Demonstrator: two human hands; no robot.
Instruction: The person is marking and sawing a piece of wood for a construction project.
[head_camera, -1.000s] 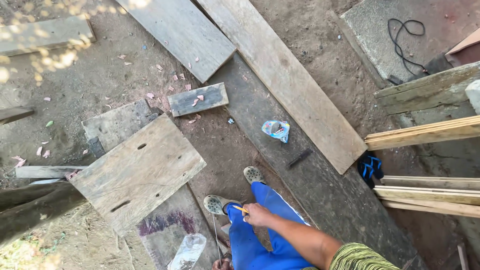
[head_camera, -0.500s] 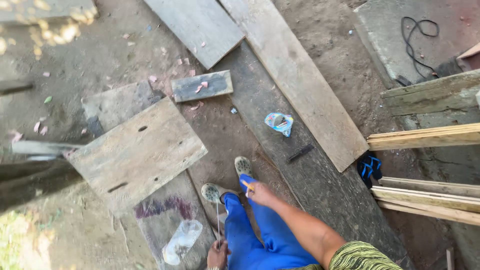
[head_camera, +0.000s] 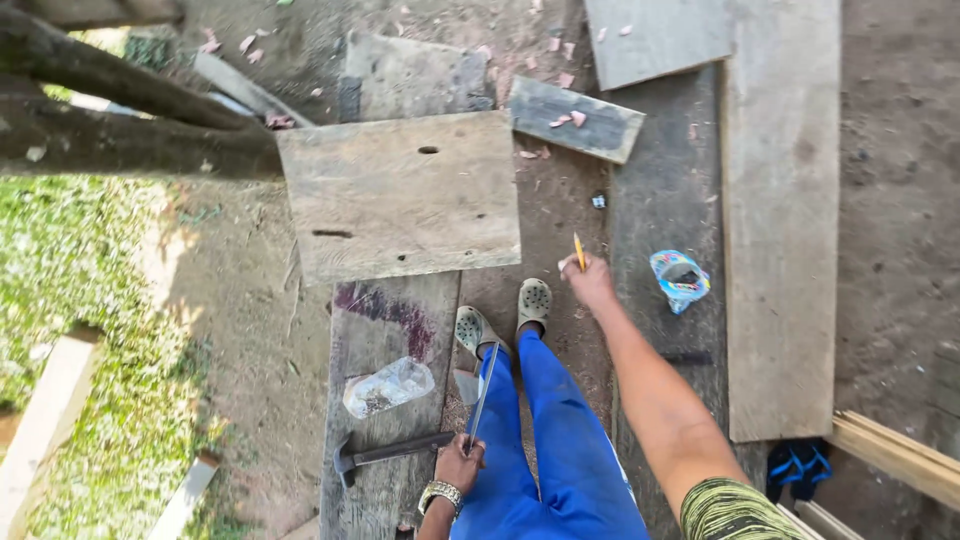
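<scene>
I stand on weathered planks in blue trousers and grey clogs. My right hand is stretched out ahead of my feet and pinches a yellow pencil pointing up. My left hand is low by my left leg, closed on the end of a long thin metal tool that runs toward my left foot. A square pale board with a few holes lies just beyond my feet.
A hammer and a crumpled clear plastic bottle lie on the plank to my left. A small grey board, a long plank, a blue-white plastic wrapper, blue sandals, grass and logs.
The view has swung round and closer to the boards. My right arm has reached further forward with the pencil, and my left hand with the metal tool has come fully into view.
</scene>
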